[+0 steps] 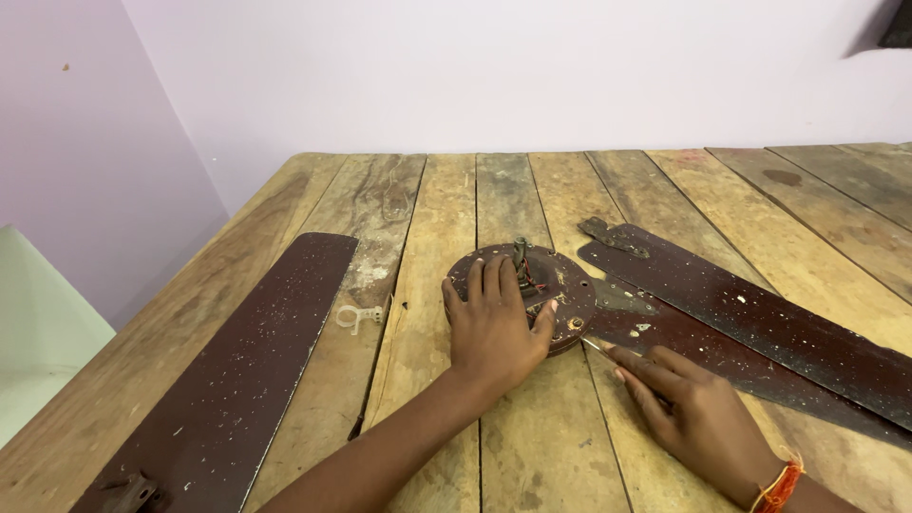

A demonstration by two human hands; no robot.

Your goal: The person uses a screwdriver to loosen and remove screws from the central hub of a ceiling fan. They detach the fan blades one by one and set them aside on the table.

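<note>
- Fingers (486, 280) of the left hand (494, 328) lie spread and flat over the near half of a round, dark brown fan motor (556, 285), pressing down on it rather than closing round it.
- Fingers (646, 366) of the right hand (689, 413) are drawn together on a thin metal tool (597, 346); its tip points at the near right edge of the motor, just beside the left thumb. Only a short shiny piece of the tool shows, so what kind it is cannot be told.
- Right wrist carries an orange thread band (781, 486).
- Motor sits near the middle of the wooden plank worktop (427, 199), with a small metal stub and some red wires (527, 271) rising from its centre — partly hidden by the left fingertips.
- One long brown fan blade (237, 370) lies on its own to the left, well apart from the motor, running from near the worktop's front edge up toward the middle; it is speckled with pale spots.
- Two more brown blades (760, 323) lie to the right, overlapping each other, their inner ends just beside the motor.
- Small clear plastic clip (359, 316) rests on the planks between the left blade and the motor.
- Pale lilac wall (475, 76) stands behind the worktop.
</note>
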